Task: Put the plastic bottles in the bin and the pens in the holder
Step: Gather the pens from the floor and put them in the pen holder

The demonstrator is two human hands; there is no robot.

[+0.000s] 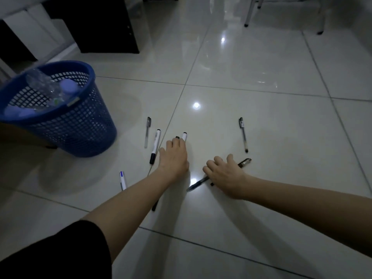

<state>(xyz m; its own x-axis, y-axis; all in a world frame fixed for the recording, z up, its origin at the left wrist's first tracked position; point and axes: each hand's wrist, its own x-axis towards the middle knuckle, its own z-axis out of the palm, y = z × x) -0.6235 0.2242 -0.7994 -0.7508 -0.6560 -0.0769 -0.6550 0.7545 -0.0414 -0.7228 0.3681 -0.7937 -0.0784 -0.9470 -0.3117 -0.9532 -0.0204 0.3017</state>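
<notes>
Several pens lie on the glossy tiled floor. My left hand rests on a white marker, its fingers curled over it and over a black-tipped pen beside it. My right hand covers the middle of a black pen, fingers bent down around it. A clear gel pen lies just beyond that hand. Left of my left hand are a white marker with a black cap and a thin pen. The blue mesh bin at the left holds plastic bottles. No holder is in view.
A blue-and-white pen and a dark pen lie by my left forearm. Dark furniture stands behind the bin. White chair legs stand at the far right. A brown box edge sits left of the bin.
</notes>
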